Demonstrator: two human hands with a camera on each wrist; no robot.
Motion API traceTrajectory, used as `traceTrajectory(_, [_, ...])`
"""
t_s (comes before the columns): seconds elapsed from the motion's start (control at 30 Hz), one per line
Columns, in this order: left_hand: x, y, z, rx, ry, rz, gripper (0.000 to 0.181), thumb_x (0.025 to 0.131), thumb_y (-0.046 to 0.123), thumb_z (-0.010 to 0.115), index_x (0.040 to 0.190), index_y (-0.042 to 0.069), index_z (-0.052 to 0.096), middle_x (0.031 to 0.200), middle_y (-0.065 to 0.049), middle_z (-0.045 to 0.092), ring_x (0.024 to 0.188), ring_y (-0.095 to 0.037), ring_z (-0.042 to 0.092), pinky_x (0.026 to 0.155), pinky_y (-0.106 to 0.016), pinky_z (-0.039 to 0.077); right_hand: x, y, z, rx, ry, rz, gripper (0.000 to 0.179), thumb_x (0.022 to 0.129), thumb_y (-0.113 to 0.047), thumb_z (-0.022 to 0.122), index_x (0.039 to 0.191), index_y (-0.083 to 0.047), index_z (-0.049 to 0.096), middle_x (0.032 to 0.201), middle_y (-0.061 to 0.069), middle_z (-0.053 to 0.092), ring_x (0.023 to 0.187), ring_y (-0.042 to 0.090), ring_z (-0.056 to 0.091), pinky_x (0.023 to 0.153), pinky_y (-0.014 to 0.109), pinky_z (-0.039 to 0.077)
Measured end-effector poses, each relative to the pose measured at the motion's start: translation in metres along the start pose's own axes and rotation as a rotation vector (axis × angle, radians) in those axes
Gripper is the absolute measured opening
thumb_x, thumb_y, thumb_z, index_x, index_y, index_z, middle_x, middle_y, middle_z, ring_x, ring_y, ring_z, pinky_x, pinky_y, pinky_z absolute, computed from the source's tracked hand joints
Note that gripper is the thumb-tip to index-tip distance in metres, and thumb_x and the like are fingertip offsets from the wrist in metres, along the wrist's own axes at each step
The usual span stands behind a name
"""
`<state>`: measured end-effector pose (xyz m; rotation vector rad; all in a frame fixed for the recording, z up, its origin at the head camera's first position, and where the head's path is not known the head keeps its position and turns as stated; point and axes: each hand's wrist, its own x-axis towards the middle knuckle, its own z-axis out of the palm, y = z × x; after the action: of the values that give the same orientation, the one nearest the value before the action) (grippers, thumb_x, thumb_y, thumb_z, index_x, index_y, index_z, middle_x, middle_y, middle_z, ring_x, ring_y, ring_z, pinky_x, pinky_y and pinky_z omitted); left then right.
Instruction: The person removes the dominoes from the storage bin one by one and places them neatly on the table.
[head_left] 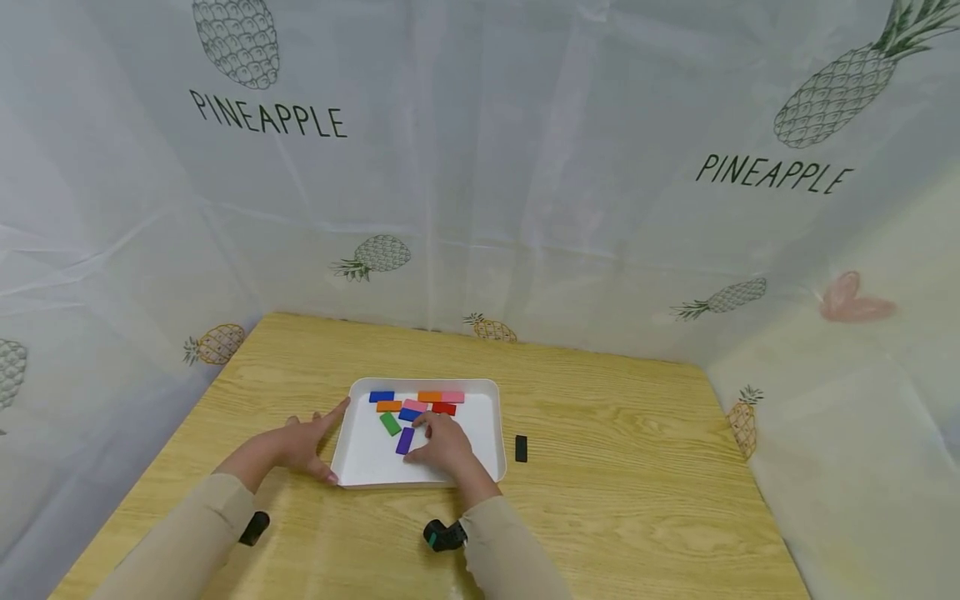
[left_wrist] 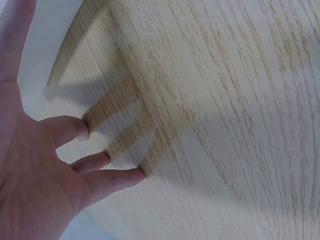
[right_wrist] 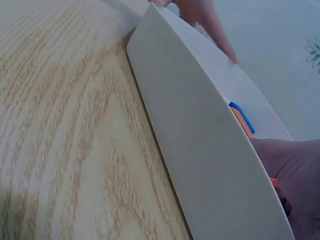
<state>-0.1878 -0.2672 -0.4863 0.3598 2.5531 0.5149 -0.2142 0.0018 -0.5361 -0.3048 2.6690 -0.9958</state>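
Observation:
A white tray on the wooden table holds several small coloured blocks. My left hand spreads thumb and fingers along its left side, fingertips right at the rim; the left wrist view shows this hand with its fingers apart. Inside the tray, my right hand reaches down, thumb and index finger curved about the ends of a purple block. I cannot tell whether they pinch it. Beside the index fingertip is a blue block. A green block lies slantwise left of the purple one.
Orange, pink and red blocks lie towards the tray's back, with another blue block at back left. A black block lies on the table right of the tray. A pineapple-print curtain surrounds the table.

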Motion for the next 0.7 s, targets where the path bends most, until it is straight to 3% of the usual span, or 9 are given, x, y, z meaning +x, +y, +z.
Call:
traceTrajectory(0.27, [-0.0032, 0.0017, -0.0008, 0.005, 0.009, 0.004, 0.13, 0.066, 0.049, 0.087, 0.156, 0.01, 0.001, 0.139, -0.05, 0.023, 0.118, -0.076, 0.019, 0.091, -0.08, 0.023, 0.0014, -0.0029, 0.0022, -0.068, 0.009, 0.025, 0.049, 0.068, -0.032, 0.09, 0.109, -0.021, 0.067, 0.085, -0.005, 0.051, 0.078, 0.015, 0.047, 0.069, 0.03, 0.043])
traceTrajectory(0.7, [-0.0047, 0.006, -0.0025, -0.01, 0.0, -0.005, 0.13, 0.067, 0.047, 0.087, 0.156, 0.01, 0.0, 0.14, -0.051, 0.021, 0.119, -0.077, 0.015, 0.092, -0.081, 0.019, 0.0008, -0.0033, 0.0047, -0.076, 0.012, 0.053, 0.049, 0.065, -0.036, 0.091, 0.104, -0.023, 0.066, 0.086, -0.006, 0.051, 0.084, 0.015, 0.048, 0.073, 0.032, 0.045])
